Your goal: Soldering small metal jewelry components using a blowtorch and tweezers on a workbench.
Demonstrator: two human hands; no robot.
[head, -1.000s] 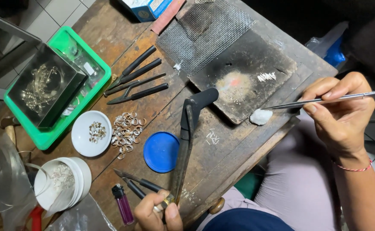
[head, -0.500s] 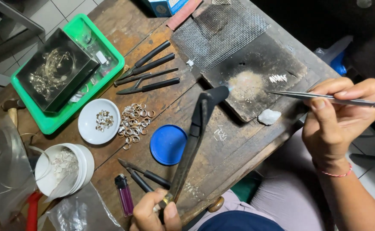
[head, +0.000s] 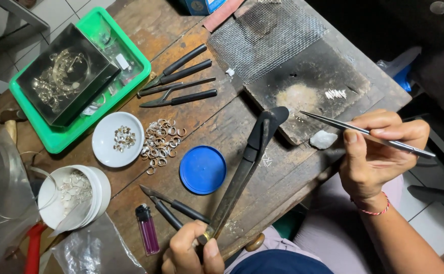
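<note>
The person is working over the dark soldering block (head: 308, 91), which is lying on the far right part of the wooden bench (head: 222, 127), partly under a sheet of wire mesh (head: 267, 35); a pale scorched patch and a small cluster of tiny bright pieces (head: 336, 94) are sitting on it, so I judge that some of the work has already been done there, though nothing is being heated at this instant. The right hand (head: 379, 152) is closing its thumb and fingers around long steel tweezers (head: 364, 134), whose tip is pointing in over the near edge of the block; whether the tip is gripping anything is too small to tell. The left hand (head: 191, 251), at the near edge, is curling tightly around the brass end of a long torch (head: 247, 167), with its black nozzle resting by the block's near left corner and no flame showing. A white lump (head: 323, 139) is lying just beside the block. Further left, a heap of loose silver rings (head: 161, 144) beside a white dish (head: 108, 149) seems to be waiting its turn, so plenty looks left to do. A blue lid (head: 202, 170) and a purple lighter (head: 147, 236) are lying nearer.
</note>
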